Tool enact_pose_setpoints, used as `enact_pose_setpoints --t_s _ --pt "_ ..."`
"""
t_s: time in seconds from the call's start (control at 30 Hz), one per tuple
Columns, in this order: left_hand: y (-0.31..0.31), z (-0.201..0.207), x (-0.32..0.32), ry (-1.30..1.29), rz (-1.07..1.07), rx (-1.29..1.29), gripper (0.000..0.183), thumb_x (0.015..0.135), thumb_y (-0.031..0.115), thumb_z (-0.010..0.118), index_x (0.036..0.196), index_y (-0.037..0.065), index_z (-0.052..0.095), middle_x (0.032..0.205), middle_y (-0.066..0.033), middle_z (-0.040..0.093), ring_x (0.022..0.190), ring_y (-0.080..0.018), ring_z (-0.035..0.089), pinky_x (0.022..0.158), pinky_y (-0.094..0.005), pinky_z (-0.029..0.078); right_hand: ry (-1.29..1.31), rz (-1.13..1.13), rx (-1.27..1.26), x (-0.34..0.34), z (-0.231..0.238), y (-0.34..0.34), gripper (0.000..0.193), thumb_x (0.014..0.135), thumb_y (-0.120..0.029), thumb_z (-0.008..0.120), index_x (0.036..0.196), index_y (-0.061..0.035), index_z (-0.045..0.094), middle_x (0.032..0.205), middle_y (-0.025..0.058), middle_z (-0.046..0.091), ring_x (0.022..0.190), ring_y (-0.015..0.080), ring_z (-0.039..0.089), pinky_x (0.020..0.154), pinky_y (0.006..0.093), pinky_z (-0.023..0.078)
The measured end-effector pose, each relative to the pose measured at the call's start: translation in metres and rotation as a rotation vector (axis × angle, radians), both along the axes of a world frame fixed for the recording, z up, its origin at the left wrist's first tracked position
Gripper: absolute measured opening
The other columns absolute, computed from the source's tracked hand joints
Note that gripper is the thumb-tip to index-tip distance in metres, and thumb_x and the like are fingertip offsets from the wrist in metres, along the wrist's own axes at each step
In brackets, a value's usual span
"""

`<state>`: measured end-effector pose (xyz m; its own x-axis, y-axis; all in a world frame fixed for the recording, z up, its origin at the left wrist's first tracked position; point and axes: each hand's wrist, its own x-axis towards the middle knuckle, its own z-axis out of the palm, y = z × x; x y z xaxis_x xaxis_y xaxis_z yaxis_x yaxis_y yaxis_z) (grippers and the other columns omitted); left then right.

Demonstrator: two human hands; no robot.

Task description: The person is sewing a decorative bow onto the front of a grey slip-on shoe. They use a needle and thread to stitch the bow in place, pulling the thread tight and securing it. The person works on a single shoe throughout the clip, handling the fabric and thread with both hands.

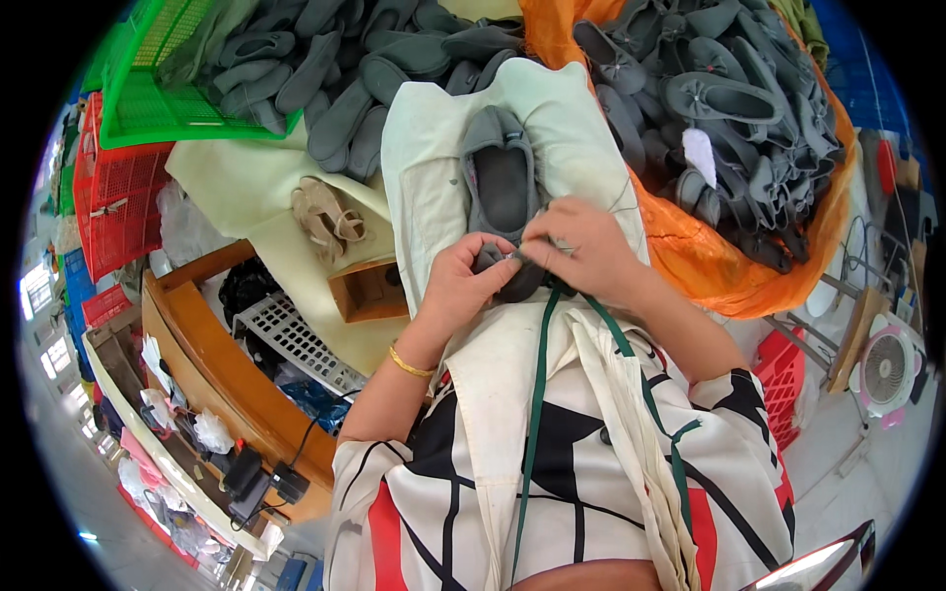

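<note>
A grey slip-on shoe (pixel 501 182) lies sole down on a pale cloth (pixel 419 148) over my lap, its opening facing up. Just nearer to me is a second grey shoe (pixel 520 286), mostly covered by my fingers. My left hand (pixel 461 281), with a gold bracelet at the wrist, pinches the edge of this nearer shoe between thumb and fingers. Beside it, my right hand (pixel 583 254) has its thumb and fingertips pressed together right at the same edge. Whatever lies between the right fingertips is too small to make out.
Loose grey shoes (pixel 340 118) heap up at the far left by a green basket (pixel 212 113). More fill an orange sack (pixel 690 266) on the right. Beige sandals (pixel 325 219) lie left of my lap, near a wooden drawer (pixel 370 293). A fan (pixel 884 362) stands far right.
</note>
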<state>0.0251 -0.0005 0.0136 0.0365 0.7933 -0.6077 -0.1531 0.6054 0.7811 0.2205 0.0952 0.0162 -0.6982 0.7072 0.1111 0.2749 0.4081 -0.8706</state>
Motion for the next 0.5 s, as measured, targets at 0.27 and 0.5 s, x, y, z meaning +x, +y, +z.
enact_pose_setpoints --t_s 0.27,0.5 --pt "-0.006 0.000 0.010 0.051 0.009 0.054 0.012 0.089 0.009 0.071 0.099 0.002 0.070 0.073 0.0045 0.061 0.061 -0.0014 0.051 0.053 -0.0185 0.040 0.201 0.044 0.520 -0.019 -0.002 -0.012 0.010 0.081 -0.010 0.071 0.079 -0.0055 0.063 0.073 0.0072 0.058 0.065 0.0237 0.055 0.058 0.0346 0.045" --pt "-0.013 0.000 0.013 0.266 -0.080 0.256 0.015 0.087 0.007 0.072 0.101 0.000 0.070 0.079 0.0001 0.068 0.069 -0.0041 0.055 0.062 -0.0215 0.046 0.394 -0.203 -0.676 -0.002 0.049 -0.010 0.016 0.095 -0.018 0.060 0.083 -0.0074 0.055 0.070 0.0024 0.057 0.052 0.0159 0.053 0.046 0.0284 0.042"
